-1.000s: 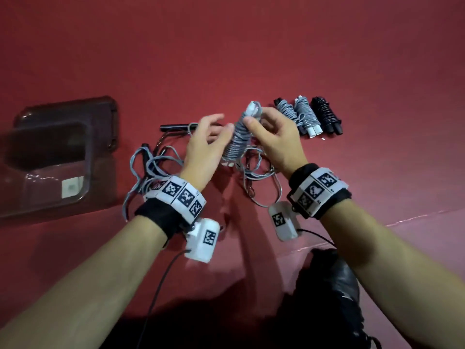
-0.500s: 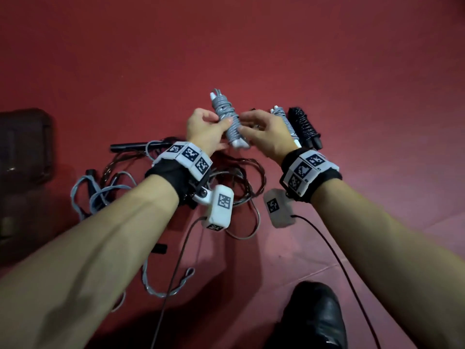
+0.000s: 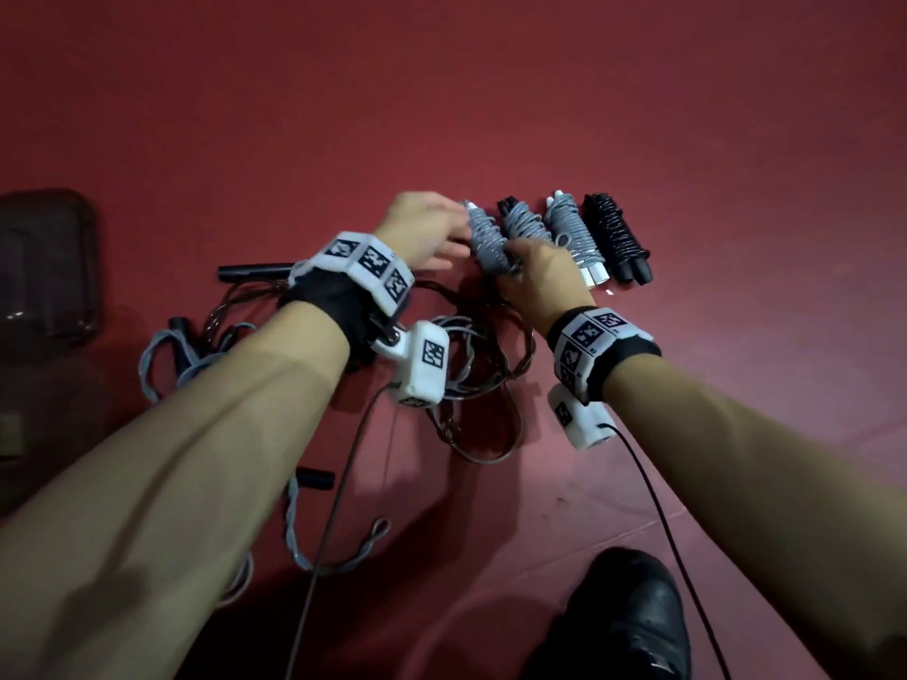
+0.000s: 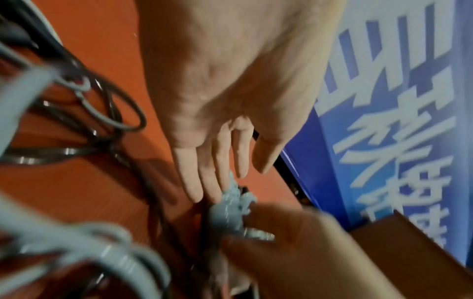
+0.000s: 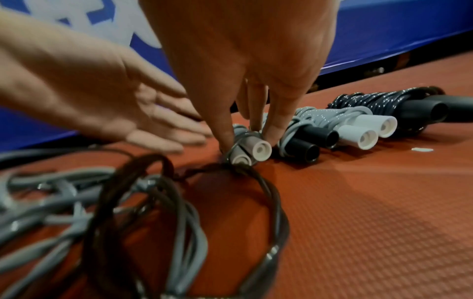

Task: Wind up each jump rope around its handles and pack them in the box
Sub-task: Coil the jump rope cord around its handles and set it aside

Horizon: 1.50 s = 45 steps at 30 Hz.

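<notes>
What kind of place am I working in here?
Probably a gym or sports hall floor: a red textured mat, a blue printed banner along its edge, and wound jump ropes laid in a row.

No legible text anywhere. Blue banner (image 4: 399, 113) behind the red mat carries large white characters, look Chinese, but cropped and motion-blurred in both wrist views, can't read them. Wristbands (image 3: 365, 267) and wrist camera housings (image 3: 424, 360) carry black-and-white square fiducial markers, patterns only, no letters or digits. White label on the dark box (image 3: 44, 267) at left edge is blank at this resolution.
</notes>
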Each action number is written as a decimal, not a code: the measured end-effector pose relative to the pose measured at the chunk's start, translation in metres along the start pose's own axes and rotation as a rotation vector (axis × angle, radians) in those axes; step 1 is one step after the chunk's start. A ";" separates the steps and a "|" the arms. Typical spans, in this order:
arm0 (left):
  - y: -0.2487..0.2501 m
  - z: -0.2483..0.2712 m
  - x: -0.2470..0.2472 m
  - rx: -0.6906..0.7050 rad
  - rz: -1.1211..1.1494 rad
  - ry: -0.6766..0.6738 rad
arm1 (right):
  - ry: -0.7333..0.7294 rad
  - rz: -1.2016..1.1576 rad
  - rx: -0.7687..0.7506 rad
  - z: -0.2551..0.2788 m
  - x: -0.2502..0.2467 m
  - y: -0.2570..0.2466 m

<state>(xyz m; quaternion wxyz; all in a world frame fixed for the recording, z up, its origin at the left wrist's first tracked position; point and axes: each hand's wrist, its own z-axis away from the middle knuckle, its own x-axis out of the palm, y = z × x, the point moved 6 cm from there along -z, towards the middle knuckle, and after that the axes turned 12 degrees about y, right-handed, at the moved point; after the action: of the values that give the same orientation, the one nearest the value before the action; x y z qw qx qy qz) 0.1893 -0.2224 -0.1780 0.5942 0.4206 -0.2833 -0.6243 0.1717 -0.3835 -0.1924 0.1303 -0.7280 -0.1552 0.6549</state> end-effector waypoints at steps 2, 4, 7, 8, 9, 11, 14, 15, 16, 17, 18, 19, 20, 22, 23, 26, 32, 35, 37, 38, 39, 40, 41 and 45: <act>0.014 0.006 -0.035 0.029 0.059 0.055 | -0.014 0.136 -0.072 0.001 0.010 0.004; 0.019 0.013 -0.072 0.057 0.065 0.124 | -0.068 0.262 -0.135 -0.002 0.026 0.012; 0.009 0.031 -0.122 0.065 0.031 0.214 | -0.137 0.319 -0.099 -0.001 0.022 0.007; 0.002 0.037 -0.136 0.059 0.020 0.237 | -0.129 0.305 -0.094 0.004 0.016 -0.003; -0.007 0.046 -0.149 0.050 0.013 0.255 | -0.091 0.253 -0.110 0.011 0.009 -0.014; -0.026 0.059 -0.165 0.024 -0.016 0.276 | 0.005 0.050 -0.177 0.025 -0.003 -0.046; -0.060 0.086 -0.184 -0.010 -0.081 0.306 | -0.088 -0.322 -0.174 0.061 -0.009 -0.121; -0.070 0.095 -0.189 -0.016 -0.118 0.316 | -0.207 -0.378 -0.148 0.075 0.000 -0.145; -0.079 0.103 -0.194 -0.014 -0.159 0.330 | -0.321 -0.397 -0.157 0.091 0.010 -0.169; -0.087 0.112 -0.199 -0.008 -0.195 0.350 | -0.414 -0.383 -0.184 0.108 0.022 -0.187; -0.094 0.121 -0.204 -0.002 -0.217 0.373 | -0.485 -0.357 -0.186 0.123 0.037 -0.199; -0.100 0.130 -0.209 -0.002 -0.224 0.392 | -0.536 -0.336 -0.162 0.136 0.051 -0.204; -0.107 0.140 -0.215 -0.007 -0.222 0.406 | -0.585 -0.308 -0.140 0.149 0.064 -0.207; -0.120 0.158 -0.223 -0.058 -0.243 0.398 | -0.668 -0.262 -0.113 0.173 0.084 -0.208; -0.130 0.167 -0.224 -0.112 -0.270 0.370 | -0.685 -0.255 -0.103 0.184 0.089 -0.209; -0.164 0.187 -0.216 -0.260 -0.431 0.233 | -0.608 -0.198 -0.128 0.203 0.096 -0.209; -0.196 0.210 -0.198 -0.129 -0.725 0.312 | -0.650 -0.102 -0.107 0.217 0.087 -0.199; -0.203 0.209 -0.190 -0.107 -0.745 0.275 | -0.695 -0.182 -0.040 0.218 0.078 -0.192; -0.203 0.207 -0.189 -0.093 -0.727 0.263 | -0.677 -0.210 -0.012 0.213 0.071 -0.183; -0.203 0.206 -0.187 -0.099 -0.691 0.251 | -0.675 -0.217 0.004 0.212 0.067 -0.178; -0.203 0.205 -0.187 -0.122 -0.610 0.223 | -0.678 -0.222 0.018 0.211 0.063 -0.173; -0.202 0.204 -0.187 -0.174 -0.497 0.181 | -0.675 -0.237 0.024 0.211 0.058 -0.168; -0.199 0.205 -0.188 -0.249 -0.366 0.133 | -0.663 -0.239 0.026 0.210 0.053 -0.160; -0.169 0.206 -0.228 -0.344 -0.193 0.277 | -0.605 -0.084 -0.096 0.203 0.042 -0.123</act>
<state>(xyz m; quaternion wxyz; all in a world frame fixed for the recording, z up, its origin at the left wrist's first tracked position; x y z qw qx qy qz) -0.0873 -0.0060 -0.1793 0.6278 0.4200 -0.0468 -0.6537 -0.0332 -0.2569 -0.2042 0.0704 -0.4982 -0.2476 0.8280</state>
